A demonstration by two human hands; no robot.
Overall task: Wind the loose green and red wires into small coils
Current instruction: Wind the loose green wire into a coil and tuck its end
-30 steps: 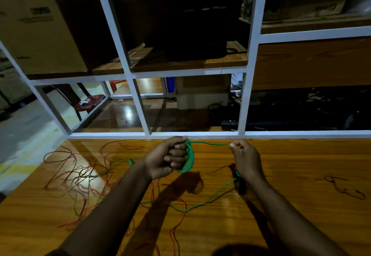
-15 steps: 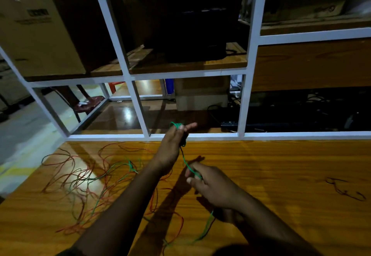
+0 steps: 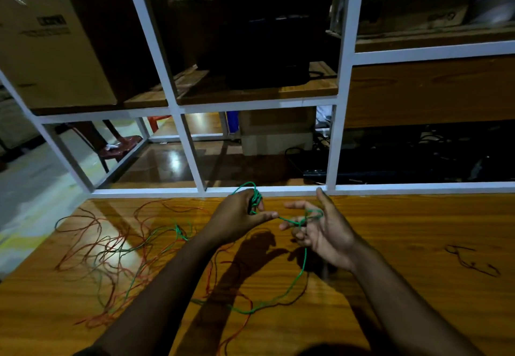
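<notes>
Over the shiny wooden table (image 3: 404,244), my left hand (image 3: 237,216) gripped the thin green wire (image 3: 302,269) coil; my right hand (image 3: 320,230) loosely hooked it.

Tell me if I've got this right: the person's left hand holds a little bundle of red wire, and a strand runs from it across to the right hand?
Not quite. The head view shows the bundle in the left hand is green wire, not red. The rest holds: a green strand runs from it to the right hand, looping over its fingers. The red wires lie loose on the wooden table.
</notes>
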